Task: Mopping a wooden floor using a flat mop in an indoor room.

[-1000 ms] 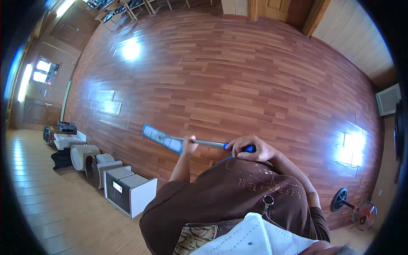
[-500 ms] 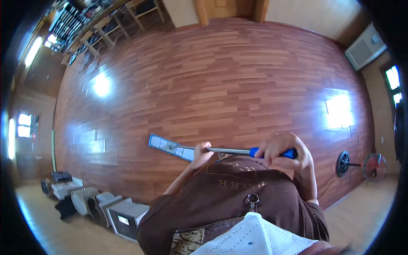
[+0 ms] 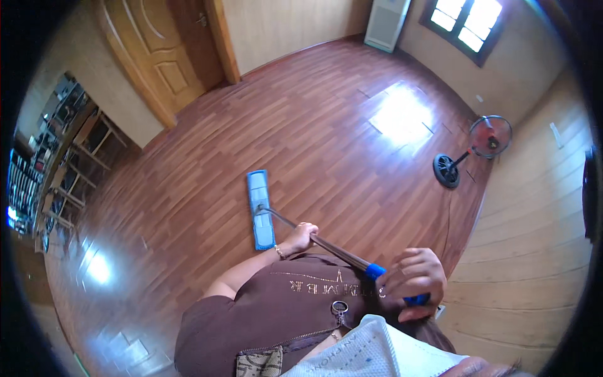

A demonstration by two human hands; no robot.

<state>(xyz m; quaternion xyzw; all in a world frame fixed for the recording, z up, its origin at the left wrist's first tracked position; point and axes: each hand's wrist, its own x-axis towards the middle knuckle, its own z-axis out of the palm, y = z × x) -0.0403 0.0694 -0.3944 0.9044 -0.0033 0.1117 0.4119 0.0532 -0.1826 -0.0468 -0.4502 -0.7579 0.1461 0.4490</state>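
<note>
A flat mop with a long rectangular blue head (image 3: pixel 262 233) and a metal pole (image 3: pixel 339 251) rests on the brown wooden floor (image 3: pixel 301 144). My left hand (image 3: pixel 300 237) is wrapped round the middle of the pole, not far from the mop head. Higher up, at the blue grip, my right hand (image 3: pixel 414 281) is closed on the pole's end, with its fingers curled over the grip. The pole slants across my front from the mop head at centre left toward my right side.
A standing fan (image 3: pixel 491 136) with a round black base is by the right wall, a thin cable trailing from it. A wooden door (image 3: pixel 166 53) is at the far left. Chairs (image 3: pixel 94 147) line a cluttered desk along the left. A white cabinet-like unit (image 3: pixel 387 25) stands in the far corner.
My view has swung to the right, bringing the door, window and right wall further in. The mop head has turned from lying crosswise to pointing away from me. Both hands keep hold of the mop.
</note>
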